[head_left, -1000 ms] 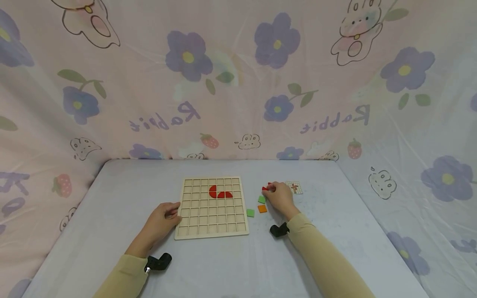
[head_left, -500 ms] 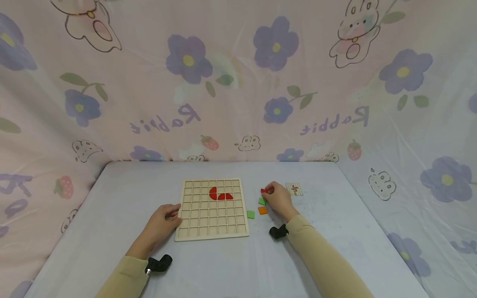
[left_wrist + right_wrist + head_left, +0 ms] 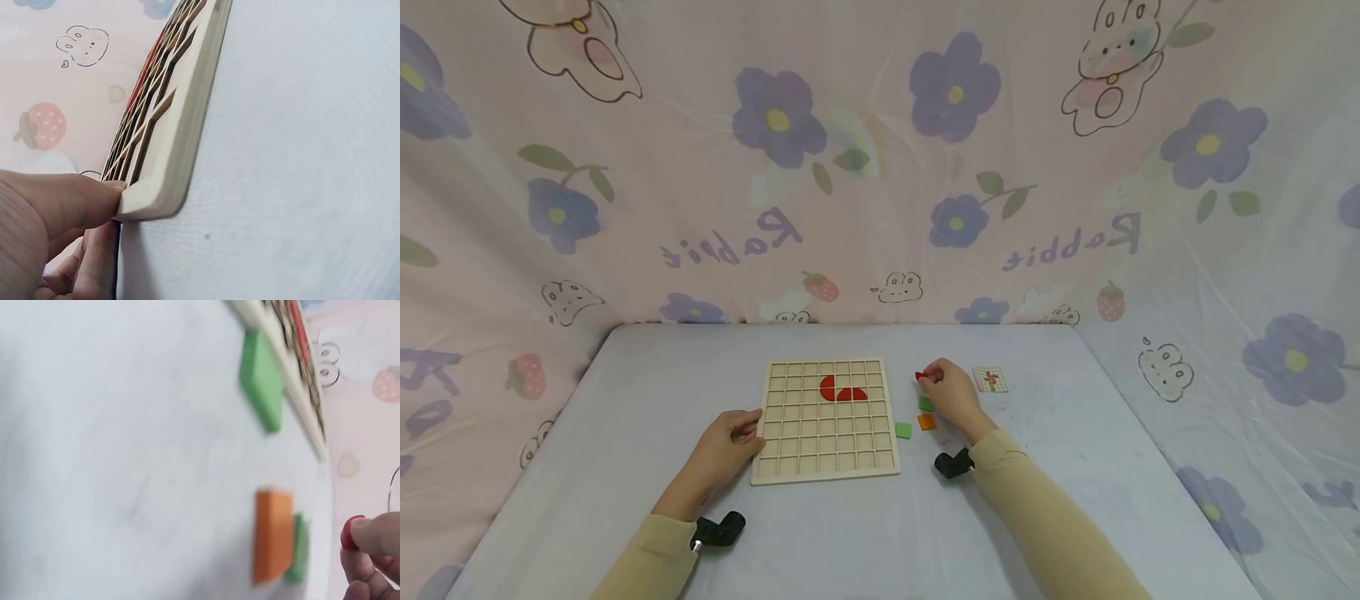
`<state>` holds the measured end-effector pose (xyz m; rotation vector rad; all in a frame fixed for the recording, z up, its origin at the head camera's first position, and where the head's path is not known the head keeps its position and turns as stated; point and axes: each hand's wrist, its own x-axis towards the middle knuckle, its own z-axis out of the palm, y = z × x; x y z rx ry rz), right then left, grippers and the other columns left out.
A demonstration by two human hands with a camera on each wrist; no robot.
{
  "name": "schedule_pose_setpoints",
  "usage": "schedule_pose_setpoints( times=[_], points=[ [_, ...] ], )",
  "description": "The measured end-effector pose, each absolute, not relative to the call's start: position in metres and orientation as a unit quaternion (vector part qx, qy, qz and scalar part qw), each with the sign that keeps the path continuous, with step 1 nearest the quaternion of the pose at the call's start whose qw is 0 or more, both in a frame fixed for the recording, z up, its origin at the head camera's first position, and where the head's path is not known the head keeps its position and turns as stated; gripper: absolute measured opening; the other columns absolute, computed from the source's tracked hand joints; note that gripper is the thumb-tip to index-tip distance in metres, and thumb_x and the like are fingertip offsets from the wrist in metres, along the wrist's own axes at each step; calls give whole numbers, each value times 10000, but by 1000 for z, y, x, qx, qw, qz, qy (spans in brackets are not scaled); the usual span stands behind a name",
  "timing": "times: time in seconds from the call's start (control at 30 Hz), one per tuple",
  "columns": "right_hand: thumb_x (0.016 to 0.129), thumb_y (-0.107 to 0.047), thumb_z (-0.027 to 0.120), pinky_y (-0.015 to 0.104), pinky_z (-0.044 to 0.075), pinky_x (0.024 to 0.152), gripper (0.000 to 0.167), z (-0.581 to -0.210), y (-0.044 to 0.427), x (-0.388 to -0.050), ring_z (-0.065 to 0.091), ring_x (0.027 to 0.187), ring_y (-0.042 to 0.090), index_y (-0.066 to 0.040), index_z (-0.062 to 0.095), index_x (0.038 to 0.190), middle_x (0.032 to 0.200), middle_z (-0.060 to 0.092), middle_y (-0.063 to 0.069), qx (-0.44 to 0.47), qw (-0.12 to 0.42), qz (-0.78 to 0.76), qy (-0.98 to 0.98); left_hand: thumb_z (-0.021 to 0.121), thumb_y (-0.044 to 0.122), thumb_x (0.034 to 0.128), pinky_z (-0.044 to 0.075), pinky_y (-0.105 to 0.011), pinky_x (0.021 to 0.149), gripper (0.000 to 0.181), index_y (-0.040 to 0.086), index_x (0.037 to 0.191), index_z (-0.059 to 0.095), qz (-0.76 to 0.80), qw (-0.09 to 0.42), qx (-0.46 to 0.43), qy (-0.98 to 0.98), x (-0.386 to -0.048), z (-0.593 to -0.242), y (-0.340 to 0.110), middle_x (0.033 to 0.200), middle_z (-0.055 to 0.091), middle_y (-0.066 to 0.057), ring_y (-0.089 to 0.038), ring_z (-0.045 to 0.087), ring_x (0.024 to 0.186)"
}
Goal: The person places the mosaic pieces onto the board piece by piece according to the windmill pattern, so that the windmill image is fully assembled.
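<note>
The right hand (image 3: 955, 397) held a red piece (image 3: 921, 377) in a narrow pinch while the left hand (image 3: 721, 450) gripped the grid board (image 3: 826, 477) by its left edge.

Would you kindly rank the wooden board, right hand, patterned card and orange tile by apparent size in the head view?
Largest to smallest:
1. wooden board
2. right hand
3. patterned card
4. orange tile
</note>
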<state>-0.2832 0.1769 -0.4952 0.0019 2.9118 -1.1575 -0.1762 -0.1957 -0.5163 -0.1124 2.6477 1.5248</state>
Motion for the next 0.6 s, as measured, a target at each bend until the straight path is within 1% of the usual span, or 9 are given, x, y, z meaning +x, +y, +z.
schedule_pose_setpoints(
  times=[0.13,0.2,0.4,0.6],
  points=[
    [930,-251,660,285,460,554,168,-489,165,-281,530,691,190,-115,615,1019,894,587,37,-26,0,-383,923,663,63,892,489,-207,861,509,-22,1369,508,488,40,-35,871,-176,-517,-196,1281,472,-164,-252,512,1130],
    [926,-261,664,289,465,559,166,-488,158,-280,530,692,192,-127,617,1012,891,591,29,-33,1,-387,921,662,69,895,489,-216,865,508,-20,1371,508,485,39,-35,873,-176,-518,-196,1294,467,-165,-253,510,1136],
    [917,-284,669,287,468,621,150,-489,134,-278,532,763,178,-162,622,992,887,595,-12,-50,6,-381,923,661,58,890,489,-218,859,507,-25,1367,509,488,37,-37,871,-176,-517,-196,1278,476,-168,-255,514,1130],
    [937,-246,642,299,462,593,113,-486,108,-268,529,736,180,-146,612,981,856,588,-11,-95,23,-401,911,659,43,885,492,-223,860,511,-34,1366,506,494,38,-36,868,-175,-516,-194,1275,473,-176,-259,512,1127]
  ],
)
